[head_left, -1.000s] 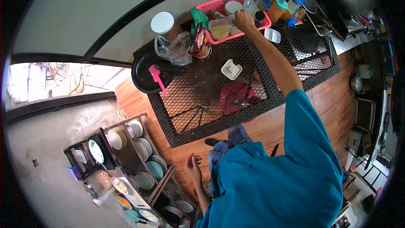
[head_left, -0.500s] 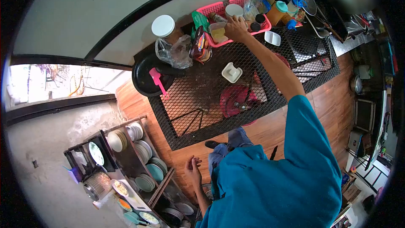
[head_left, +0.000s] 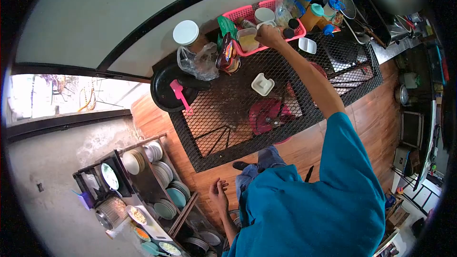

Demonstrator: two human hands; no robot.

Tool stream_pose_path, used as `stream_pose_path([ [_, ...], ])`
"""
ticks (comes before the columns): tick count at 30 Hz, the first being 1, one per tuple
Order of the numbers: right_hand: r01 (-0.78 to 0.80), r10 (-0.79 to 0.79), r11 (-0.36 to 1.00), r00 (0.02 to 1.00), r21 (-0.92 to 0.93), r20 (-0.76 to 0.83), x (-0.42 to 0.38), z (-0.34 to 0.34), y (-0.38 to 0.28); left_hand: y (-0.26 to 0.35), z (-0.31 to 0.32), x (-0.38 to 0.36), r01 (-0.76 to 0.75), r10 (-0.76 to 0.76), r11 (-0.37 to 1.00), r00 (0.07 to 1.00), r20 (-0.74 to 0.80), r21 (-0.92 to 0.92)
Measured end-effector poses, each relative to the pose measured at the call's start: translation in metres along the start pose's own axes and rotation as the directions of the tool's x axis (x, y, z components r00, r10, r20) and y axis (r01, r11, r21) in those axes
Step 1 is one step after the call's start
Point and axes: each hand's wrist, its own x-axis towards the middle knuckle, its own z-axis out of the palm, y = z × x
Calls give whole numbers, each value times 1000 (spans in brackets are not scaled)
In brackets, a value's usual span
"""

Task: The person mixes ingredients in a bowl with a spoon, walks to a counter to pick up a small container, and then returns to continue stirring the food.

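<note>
My right hand [head_left: 269, 35] is over the front of the pink basket [head_left: 245, 53], its fingers closed on a small white dish [head_left: 265, 23]. Just left of it is a clear container with yellowish contents [head_left: 248, 43]. A white round tub [head_left: 264, 15] and dark-lidded jars [head_left: 288, 33] are in the basket too. My left hand [head_left: 219, 194] hangs low near the dish rack, fingers apart, holding nothing. On the black mesh table [head_left: 223, 154] lies a white dish [head_left: 263, 84].
A black pan [head_left: 162, 88] with a pink scoop [head_left: 180, 96] is at the table's left end. Nearby are a white-lidded jar [head_left: 185, 32] and a plastic bag [head_left: 197, 62]. Squeeze bottles [head_left: 312, 16] stand right. A rack [head_left: 166, 135] holds plates lower left.
My right hand has risen slightly from inside the basket, and a white dish now shows at its fingers. My left hand stays low with little movement.
</note>
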Motion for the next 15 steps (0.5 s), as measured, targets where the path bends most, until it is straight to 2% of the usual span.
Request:
stream_pose_path([
  [3, -20, 23, 998, 999, 63, -41, 4, 2, 13, -2, -2, 1, 5, -5, 1000, 1000, -3, -6],
  [5, -56, 49, 981, 998, 183, 39, 8, -5, 15, -7, -8, 2, 7, -7, 1000, 1000, -25, -3],
  [8, -63, 56, 961, 998, 270, 34, 6, -26, 15, -9, -9, 3, -19, 19, 1000, 1000, 4, -7],
  [15, 57, -44, 900, 998, 433, -38, 4, -120, -32, -23, -20, 11, -22, 22, 995, 1000, 4, -94],
])
